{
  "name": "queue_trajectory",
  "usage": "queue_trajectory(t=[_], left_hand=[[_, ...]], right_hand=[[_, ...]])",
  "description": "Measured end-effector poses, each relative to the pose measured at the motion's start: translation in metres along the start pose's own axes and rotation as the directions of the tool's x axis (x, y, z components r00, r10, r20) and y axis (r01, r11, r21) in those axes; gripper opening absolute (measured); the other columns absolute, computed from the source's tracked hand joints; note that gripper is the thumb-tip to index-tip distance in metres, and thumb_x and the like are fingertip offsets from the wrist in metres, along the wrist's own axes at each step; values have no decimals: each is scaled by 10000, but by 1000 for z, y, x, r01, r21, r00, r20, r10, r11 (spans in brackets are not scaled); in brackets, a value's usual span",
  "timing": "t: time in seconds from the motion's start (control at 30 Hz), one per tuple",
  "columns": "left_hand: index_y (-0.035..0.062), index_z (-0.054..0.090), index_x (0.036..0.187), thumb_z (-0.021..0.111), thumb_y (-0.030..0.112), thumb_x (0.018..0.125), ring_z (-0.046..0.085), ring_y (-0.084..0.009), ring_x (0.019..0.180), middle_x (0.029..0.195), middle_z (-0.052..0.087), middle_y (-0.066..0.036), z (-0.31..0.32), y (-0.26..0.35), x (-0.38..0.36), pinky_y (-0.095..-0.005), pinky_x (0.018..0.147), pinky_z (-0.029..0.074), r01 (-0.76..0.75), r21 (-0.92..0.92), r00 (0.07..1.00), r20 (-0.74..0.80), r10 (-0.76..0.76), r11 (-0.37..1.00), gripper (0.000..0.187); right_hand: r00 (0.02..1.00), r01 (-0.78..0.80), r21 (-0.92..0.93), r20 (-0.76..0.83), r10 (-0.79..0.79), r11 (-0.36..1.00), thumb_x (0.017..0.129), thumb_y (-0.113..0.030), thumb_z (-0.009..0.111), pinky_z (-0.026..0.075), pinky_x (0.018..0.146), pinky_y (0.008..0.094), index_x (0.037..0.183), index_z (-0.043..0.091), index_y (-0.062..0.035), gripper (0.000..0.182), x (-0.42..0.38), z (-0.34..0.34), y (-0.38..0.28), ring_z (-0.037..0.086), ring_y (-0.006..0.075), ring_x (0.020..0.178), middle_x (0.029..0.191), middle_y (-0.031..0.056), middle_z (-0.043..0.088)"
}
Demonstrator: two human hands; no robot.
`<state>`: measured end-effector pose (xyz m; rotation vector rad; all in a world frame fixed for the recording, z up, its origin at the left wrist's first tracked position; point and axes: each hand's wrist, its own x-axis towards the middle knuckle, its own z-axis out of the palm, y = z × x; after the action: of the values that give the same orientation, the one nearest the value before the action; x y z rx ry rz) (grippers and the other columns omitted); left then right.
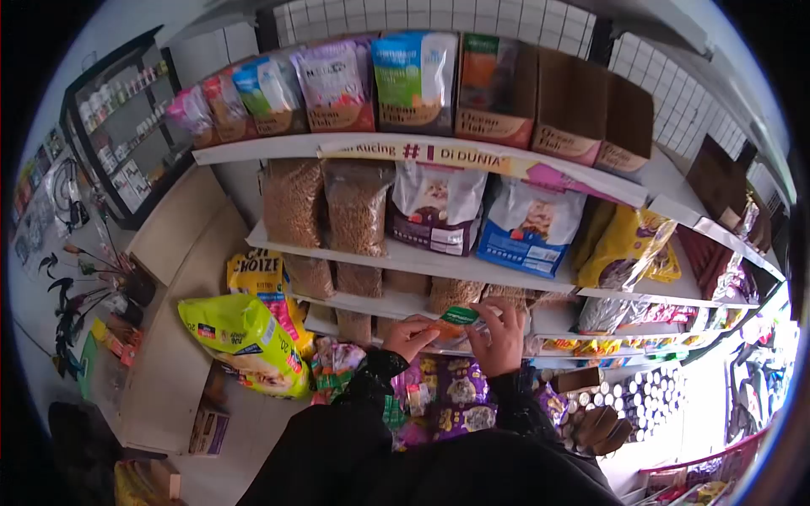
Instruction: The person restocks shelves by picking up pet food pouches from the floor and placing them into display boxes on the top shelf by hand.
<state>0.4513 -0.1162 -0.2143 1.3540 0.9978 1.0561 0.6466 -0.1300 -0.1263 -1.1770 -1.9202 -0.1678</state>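
Between my hands is a small packet (458, 317) with a green top and orange-red and clear parts. My left hand (411, 337) pinches its left side, and my right hand (499, 336) grips its upper right edge. Both hands are in front of the lower shelves, in dark sleeves. Just below them lie purple packs (464, 384) and small red, pink and green packets (335, 364). Behind the hands, clear bags of brown kibble (456, 295) stand on a shelf.
On the top shelf (278, 143) stand pouches and open cardboard boxes (569, 101). Larger bags fill the shelf below. A big green-yellow sack (245, 344) leans at the left. Cans (645, 401) are stacked at the lower right, near a red-rimmed basket (709, 464).
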Motion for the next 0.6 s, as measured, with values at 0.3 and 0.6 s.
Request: queue_trajectory(t=[0.3, 0.6], left_hand=[[-14, 612, 959, 574, 75, 805, 533, -127, 789, 913, 536, -63, 21, 141, 23, -251, 625, 447, -580, 234, 810, 63, 583, 781, 182], [45, 596, 993, 527, 221, 789, 543, -280, 892, 908, 564, -122, 18, 264, 100, -405, 801, 403, -946, 310, 145, 140, 979, 96, 279]], right_hand=[[991, 125, 181, 27, -132, 976, 696, -33, 622, 441, 473, 269, 1020, 552, -59, 333, 81, -114, -33, 556, 185, 574, 862, 95, 572], [971, 221, 59, 82, -226, 973, 755, -51, 587, 459, 560, 244, 986, 511, -34, 244, 196, -202, -40, 584, 142, 641, 785, 84, 580]])
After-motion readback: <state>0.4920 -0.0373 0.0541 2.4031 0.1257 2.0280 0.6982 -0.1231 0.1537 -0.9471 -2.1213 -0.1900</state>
